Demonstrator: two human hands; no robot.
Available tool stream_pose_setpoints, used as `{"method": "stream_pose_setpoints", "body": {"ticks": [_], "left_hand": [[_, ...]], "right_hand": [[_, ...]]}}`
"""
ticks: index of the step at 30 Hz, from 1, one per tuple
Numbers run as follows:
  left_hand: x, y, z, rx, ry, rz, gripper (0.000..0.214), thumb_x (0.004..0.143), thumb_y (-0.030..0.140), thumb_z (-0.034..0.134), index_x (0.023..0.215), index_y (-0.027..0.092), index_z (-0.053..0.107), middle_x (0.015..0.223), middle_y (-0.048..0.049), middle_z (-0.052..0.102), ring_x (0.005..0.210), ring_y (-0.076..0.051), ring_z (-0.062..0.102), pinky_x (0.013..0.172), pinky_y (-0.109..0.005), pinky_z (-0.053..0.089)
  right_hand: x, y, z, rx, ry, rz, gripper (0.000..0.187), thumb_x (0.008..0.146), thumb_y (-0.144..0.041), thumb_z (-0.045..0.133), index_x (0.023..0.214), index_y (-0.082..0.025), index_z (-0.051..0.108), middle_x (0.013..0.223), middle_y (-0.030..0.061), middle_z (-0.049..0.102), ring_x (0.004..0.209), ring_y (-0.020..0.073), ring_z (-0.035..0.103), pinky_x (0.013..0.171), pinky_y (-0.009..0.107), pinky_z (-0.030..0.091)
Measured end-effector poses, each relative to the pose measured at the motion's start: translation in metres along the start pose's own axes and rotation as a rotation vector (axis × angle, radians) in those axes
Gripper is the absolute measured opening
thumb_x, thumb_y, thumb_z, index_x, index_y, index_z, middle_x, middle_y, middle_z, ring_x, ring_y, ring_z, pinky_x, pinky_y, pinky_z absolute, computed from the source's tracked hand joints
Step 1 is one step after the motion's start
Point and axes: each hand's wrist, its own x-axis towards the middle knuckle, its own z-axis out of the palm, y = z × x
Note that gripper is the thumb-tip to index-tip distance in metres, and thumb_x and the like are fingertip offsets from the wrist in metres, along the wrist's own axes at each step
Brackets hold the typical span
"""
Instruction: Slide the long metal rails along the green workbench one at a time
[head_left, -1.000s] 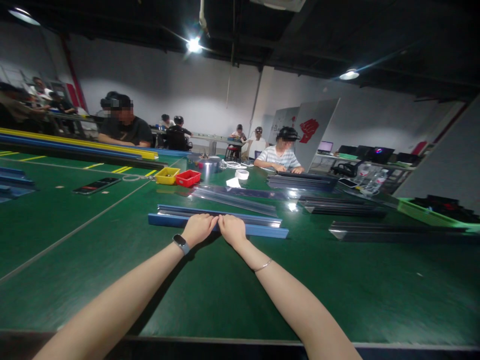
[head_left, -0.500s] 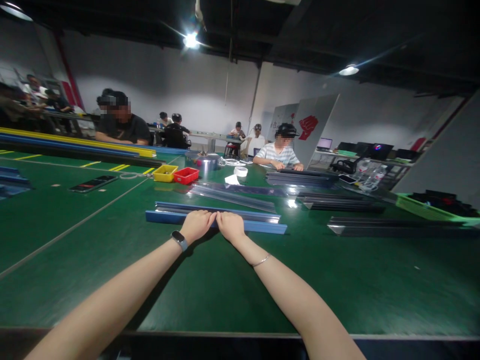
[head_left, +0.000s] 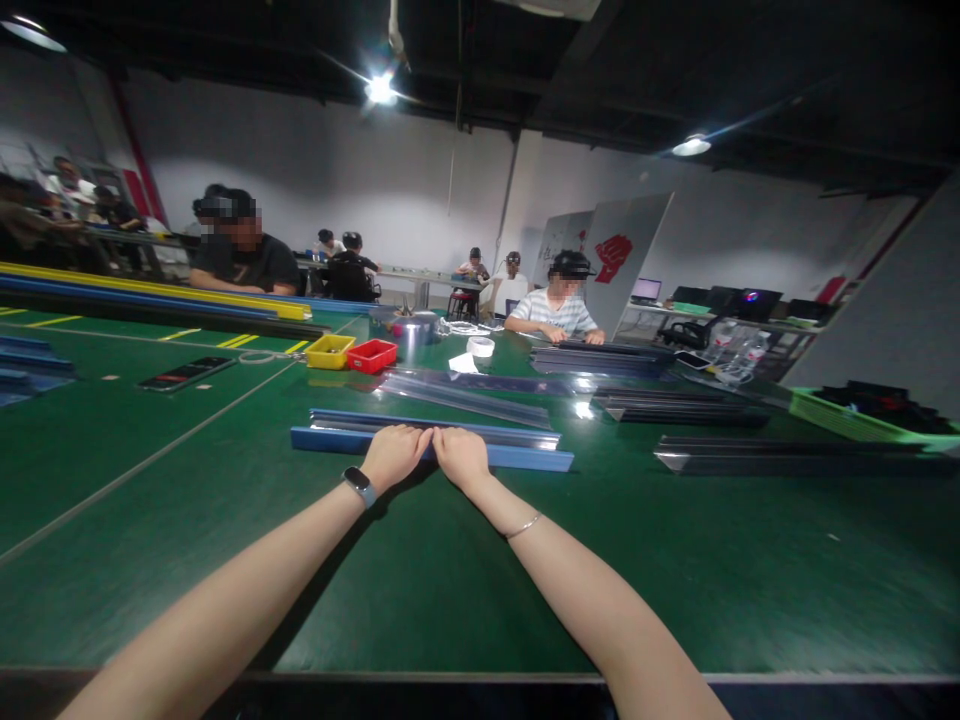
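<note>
A long blue channel-shaped strip [head_left: 525,457] lies crosswise on the green table [head_left: 465,600], a shiny clear strip showing along its inside. My left hand [head_left: 395,458] grips its near wall close to the middle, fingers curled over the edge. Right beside it, my right hand [head_left: 461,458] grips the same wall, and the two hands meet at the thumbs. Both thumbs and the inner fingertips are partly hidden. Just beyond lies a clear plastic strip [head_left: 465,398], apart from my hands.
Dark channel strips [head_left: 795,457] lie to the right, near a green basket [head_left: 840,415]. Yellow [head_left: 330,351] and red [head_left: 372,356] bins stand behind the blue strip. A phone [head_left: 186,373] and more blue strips [head_left: 30,365] are leftward. A co-worker [head_left: 559,305] sits across the table.
My hands keep the same hold on the blue strip, which stays in place. The view has shifted very slightly.
</note>
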Motion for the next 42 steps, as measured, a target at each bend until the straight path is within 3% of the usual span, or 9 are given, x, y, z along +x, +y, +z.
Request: {"method": "stream_pose_setpoints", "body": {"ticks": [8, 21, 42], "left_hand": [[0.0020, 0.0015, 0.0003, 0.031, -0.026, -0.025, 0.054, 0.088, 0.041, 0.019, 0.068, 0.014, 0.062, 0.065, -0.0084, 0.062, 0.065, -0.018, 0.058, 0.063, -0.028, 0.038], [0.0020, 0.0022, -0.0006, 0.051, -0.048, -0.017, 0.054, 0.088, 0.042, 0.018, 0.071, 0.014, 0.061, 0.066, -0.0088, 0.062, 0.068, -0.018, 0.058, 0.065, -0.028, 0.038], [0.0064, -0.0013, -0.0009, 0.078, -0.076, -0.050, 0.060, 0.087, 0.044, 0.015, 0.068, 0.012, 0.063, 0.064, -0.0114, 0.062, 0.063, -0.020, 0.059, 0.058, -0.029, 0.038]], "right_hand": [[0.0012, 0.0016, -0.0021, -0.012, -0.034, -0.043, 0.040, 0.089, -0.027, 0.024, 0.077, -0.018, 0.061, 0.069, 0.0053, 0.065, 0.064, 0.0145, 0.058, 0.057, 0.022, 0.038], [0.0011, -0.0020, -0.0036, -0.029, -0.030, 0.027, 0.045, 0.089, -0.031, 0.023, 0.074, -0.017, 0.063, 0.072, 0.0069, 0.066, 0.068, 0.0153, 0.060, 0.061, 0.024, 0.041], [0.0011, 0.0008, -0.0025, 0.010, 0.054, 0.067, 0.046, 0.088, -0.033, 0.027, 0.067, -0.015, 0.064, 0.067, 0.0075, 0.065, 0.062, 0.0147, 0.060, 0.059, 0.023, 0.039]]}}
